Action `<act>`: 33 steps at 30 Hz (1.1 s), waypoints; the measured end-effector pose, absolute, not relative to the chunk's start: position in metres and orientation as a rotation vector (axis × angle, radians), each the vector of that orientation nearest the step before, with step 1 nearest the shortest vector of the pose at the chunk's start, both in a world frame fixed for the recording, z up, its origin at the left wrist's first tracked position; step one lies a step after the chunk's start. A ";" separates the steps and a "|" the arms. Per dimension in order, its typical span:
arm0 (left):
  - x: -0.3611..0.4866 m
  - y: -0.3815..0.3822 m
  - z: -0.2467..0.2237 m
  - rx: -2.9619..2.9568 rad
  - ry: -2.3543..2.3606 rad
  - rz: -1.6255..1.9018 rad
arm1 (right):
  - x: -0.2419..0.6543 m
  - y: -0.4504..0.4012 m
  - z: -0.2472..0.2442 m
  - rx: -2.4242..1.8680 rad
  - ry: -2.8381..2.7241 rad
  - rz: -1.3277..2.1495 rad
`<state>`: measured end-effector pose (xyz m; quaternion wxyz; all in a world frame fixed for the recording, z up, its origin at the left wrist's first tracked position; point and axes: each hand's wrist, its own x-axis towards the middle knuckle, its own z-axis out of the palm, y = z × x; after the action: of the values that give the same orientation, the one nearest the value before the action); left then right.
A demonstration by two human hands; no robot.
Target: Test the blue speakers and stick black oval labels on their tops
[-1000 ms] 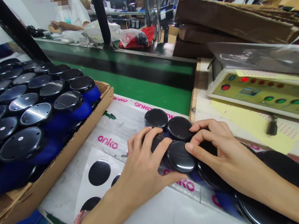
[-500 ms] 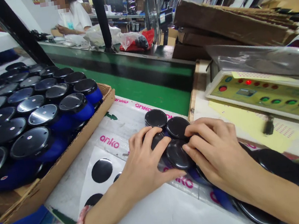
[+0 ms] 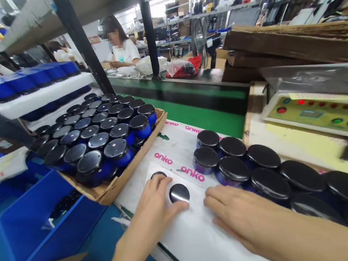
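My left hand (image 3: 158,207) rests on a white sheet (image 3: 196,226), thumb and fingers apart around a glossy black round sticker (image 3: 179,192). A second black round sticker (image 3: 158,175) is partly hidden behind its fingertips. To the right, my right hand (image 3: 232,208) lies low over the sheet with its fingers bent and pressed together; whatever may be in them is hidden. Just beyond it, blue round pots with black tops (image 3: 233,169) stand in rows on the anko-printed board (image 3: 176,147). Neither hand touches those pots.
On the left, a cardboard tray (image 3: 134,170) holds many similar blue-and-black pots. Blue bins (image 3: 42,225) sit lower down beside it. A control box with lit buttons (image 3: 322,111) and stacked cardboard (image 3: 278,48) are on the right. Other people work behind and at far left.
Both hands have let go of the pots and come back to the white sheet. The view has swung left, showing more of the tray and the bins.
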<state>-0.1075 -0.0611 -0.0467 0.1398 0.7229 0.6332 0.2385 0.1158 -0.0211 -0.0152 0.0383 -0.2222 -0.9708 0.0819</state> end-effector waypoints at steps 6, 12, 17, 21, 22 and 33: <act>-0.093 -0.052 -0.058 2.020 1.882 0.514 | 0.099 -0.014 -0.034 -0.776 -2.969 0.773; -0.095 -0.052 -0.054 1.924 1.880 0.535 | 0.100 -0.010 -0.022 -0.878 -2.924 0.958; -0.096 -0.054 -0.062 1.956 1.844 0.613 | 0.095 -0.005 -0.028 -0.927 -2.781 1.045; -0.097 -0.056 -0.062 1.926 1.834 0.647 | 0.076 0.005 -0.033 -0.998 -2.681 0.965; -0.097 -0.057 -0.064 1.915 1.831 0.667 | 0.070 0.008 -0.035 -1.037 -2.658 0.943; -0.106 -0.070 -0.087 1.858 1.815 0.843 | 0.074 -0.017 -0.009 -0.924 -2.533 0.767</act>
<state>-0.1057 -0.0702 -0.0866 0.2042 0.6660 0.6506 0.3024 0.0742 -0.0167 -0.0091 0.1683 -0.3248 -0.8908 0.2697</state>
